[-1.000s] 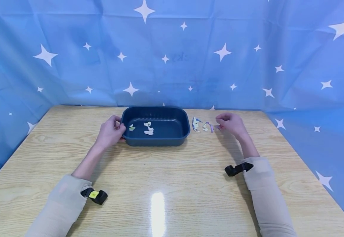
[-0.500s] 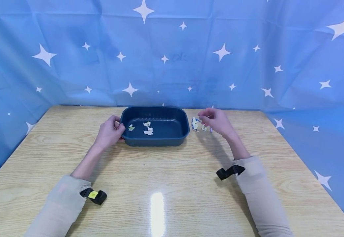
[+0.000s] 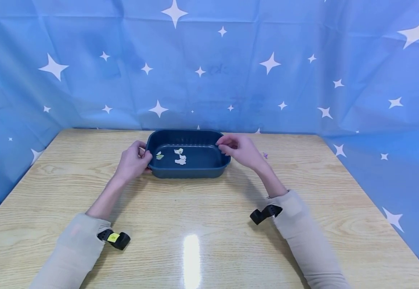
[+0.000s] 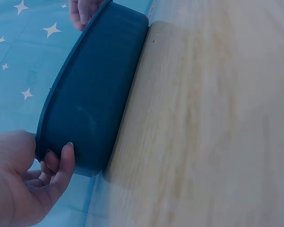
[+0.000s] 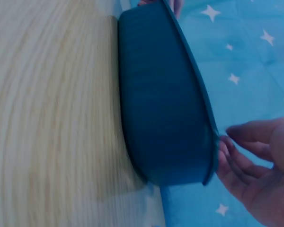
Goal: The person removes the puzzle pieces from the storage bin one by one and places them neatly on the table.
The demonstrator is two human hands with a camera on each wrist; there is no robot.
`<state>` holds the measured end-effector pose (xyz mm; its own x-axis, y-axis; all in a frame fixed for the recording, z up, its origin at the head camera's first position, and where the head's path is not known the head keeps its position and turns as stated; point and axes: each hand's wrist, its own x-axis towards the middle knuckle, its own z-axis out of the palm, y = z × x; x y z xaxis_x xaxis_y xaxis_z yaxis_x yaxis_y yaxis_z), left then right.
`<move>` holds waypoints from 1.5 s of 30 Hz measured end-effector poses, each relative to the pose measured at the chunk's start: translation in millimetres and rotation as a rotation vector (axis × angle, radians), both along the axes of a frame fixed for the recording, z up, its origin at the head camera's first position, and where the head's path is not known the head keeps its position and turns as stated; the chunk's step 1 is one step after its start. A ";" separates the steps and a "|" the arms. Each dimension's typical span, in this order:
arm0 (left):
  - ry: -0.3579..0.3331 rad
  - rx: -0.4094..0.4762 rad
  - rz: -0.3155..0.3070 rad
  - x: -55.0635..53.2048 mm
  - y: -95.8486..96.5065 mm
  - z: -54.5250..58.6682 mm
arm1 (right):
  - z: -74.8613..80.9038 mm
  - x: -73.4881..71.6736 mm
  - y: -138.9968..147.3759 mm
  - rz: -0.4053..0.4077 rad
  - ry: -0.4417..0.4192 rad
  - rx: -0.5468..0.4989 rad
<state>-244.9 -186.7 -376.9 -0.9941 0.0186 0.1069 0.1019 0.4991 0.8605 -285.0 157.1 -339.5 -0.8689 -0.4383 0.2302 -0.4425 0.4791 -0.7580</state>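
In the head view a dark blue plastic basin (image 3: 191,172) stands near the back of the table. My left hand (image 3: 133,160) grips its left end, and the left wrist view shows the fingers (image 4: 65,165) curled against the outer wall. At the right end of the rim is my right hand (image 3: 240,150), thumb and fingers slightly apart; in the right wrist view its fingers (image 5: 234,170) meet the rim, with nothing seen between them. Thin white scraps (image 3: 180,159) and a small green-and-white scrap (image 3: 159,156) lie inside the basin.
A tiny purple scrap (image 3: 265,155) lies on the wooden table (image 3: 159,224) right of the basin. My right hand covers the spot where other scraps lay. A blue curtain (image 3: 209,80) with white stars hangs behind and beside the table.
My right hand has moved left from the scraps on the table to the basin's right rim, uncovering the tiny purple scrap. My left hand and the basin have stayed put.
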 end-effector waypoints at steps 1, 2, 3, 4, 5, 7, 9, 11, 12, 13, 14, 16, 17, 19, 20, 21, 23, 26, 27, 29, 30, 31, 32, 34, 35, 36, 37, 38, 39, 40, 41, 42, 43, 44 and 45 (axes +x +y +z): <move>0.000 -0.001 0.000 0.0 -0.2 0.1 | -0.4 0.5 -3.2 0.009 0.007 0.008; -0.001 -0.001 0.000 0.1 -0.3 0.2 | -1.2 0.8 -6.4 0.015 0.011 0.015; -0.001 -0.001 0.000 0.2 -0.3 0.4 | -1.9 0.9 -9.2 0.019 0.009 0.019; 0.000 0.001 0.000 0.4 -0.3 0.8 | -2.5 1.0 -12.0 0.024 0.005 0.021; 0.001 0.003 -0.001 0.6 -0.4 1.0 | -3.0 1.1 -15.0 0.030 -0.003 0.022; 0.003 0.008 -0.001 0.9 -0.4 1.3 | -4.5 0.9 -21.0 0.043 -0.027 0.023; 0.003 0.012 -0.001 1.2 -0.6 1.6 | -5.7 0.7 -27.4 0.059 -0.060 0.030; 0.002 0.015 -0.001 1.4 -1.0 1.6 | -7.1 0.1 -34.3 0.079 -0.085 0.056; 0.001 0.015 0.000 1.4 -1.1 1.7 | -7.6 -0.1 -37.7 0.091 -0.093 0.073; 0.002 0.014 0.000 1.5 -1.2 1.8 | -7.9 -0.3 -41.2 0.103 -0.102 0.088; 0.002 0.013 0.000 1.8 -1.2 1.9 | -8.1 -0.8 -44.7 0.114 -0.110 0.107; 0.005 0.013 -0.003 2.2 -1.1 2.0 | -8.2 -1.6 -51.9 0.138 -0.118 0.148; 0.006 0.012 -0.003 2.3 -1.0 2.1 | -8.0 -2.0 -55.6 0.151 -0.124 0.166; 0.008 0.010 -0.005 2.4 -0.6 2.3 | -7.8 -2.7 -63.0 0.184 -0.129 0.202; 0.008 0.010 -0.005 2.2 -0.5 2.3 | -7.7 -3.1 -67.0 0.207 -0.128 0.221; 0.008 0.011 -0.005 2.1 -0.1 2.5 | -7.7 -3.5 -70.9 0.231 -0.128 0.236; 0.005 0.010 -0.003 1.6 -0.2 2.4 | -8.6 -4.6 -79.5 0.283 -0.129 0.265; 0.003 0.011 -0.004 1.1 0.4 2.2 | -10.6 -5.8 -92.3 0.353 -0.125 0.314; 0.002 0.011 -0.005 1.0 0.5 2.3 | -11.2 -6.0 -96.3 0.372 -0.131 0.325; -0.001 0.010 -0.007 0.9 0.5 2.4 | -11.8 -6.3 -103.9 0.408 -0.141 0.352; 0.000 0.007 -0.005 0.8 0.7 2.3 | -12.4 -6.6 -107.2 0.423 -0.150 0.366; -0.001 0.008 -0.006 0.7 0.7 2.1 | -12.5 -6.8 -110.1 0.437 -0.162 0.379; -0.003 0.008 -0.006 0.4 0.7 1.9 | -13.0 -7.1 -112.6 0.448 -0.176 0.392; -0.004 0.006 -0.003 0.2 1.2 1.5 | -13.4 -7.2 -115.9 0.460 -0.207 0.414; -0.005 0.005 -0.001 -0.2 1.2 1.2 | -13.8 -7.2 -116.9 0.466 -0.226 0.417; -0.005 0.005 0.001 -0.3 1.4 1.0 | -14.1 -7.3 -117.4 0.467 -0.249 0.415; -0.005 0.005 0.001 -0.4 1.4 0.8 | -14.2 -7.2 -117.5 0.469 -0.271 0.407; -0.005 0.004 0.003 -0.4 1.4 0.8 | -14.3 -7.2 -117.3 0.469 -0.295 0.394; -0.004 0.005 0.004 -0.3 1.4 0.9 | -14.3 -7.0 -117.0 0.470 -0.316 0.381; -0.005 0.005 0.003 -0.3 1.1 1.0 | -14.6 -7.3 -116.7 0.471 -0.335 0.367; -0.005 0.004 0.003 -0.4 0.8 0.9 | -15.0 -7.7 -116.5 0.471 -0.350 0.353; -0.004 0.004 0.003 -0.2 0.6 0.9 | -15.1 -8.0 -116.2 0.471 -0.360 0.340; -0.005 0.005 0.001 0.0 0.4 0.9 | -15.5 -8.3 -116.3 0.474 -0.360 0.330; -0.006 0.005 -0.001 0.2 0.1 0.9 | -16.0 -8.7 -116.5 0.479 -0.352 0.320; -0.008 0.005 -0.001 0.0 -0.3 0.8 | -16.5 -9.1 -117.0 0.482 -0.340 0.311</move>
<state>-244.9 -187.0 -376.1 -0.9948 0.0193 0.0995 0.0960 0.4946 0.8638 -294.0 40.1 -356.0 -0.5613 -0.7973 -0.2220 -0.4222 0.5066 -0.7517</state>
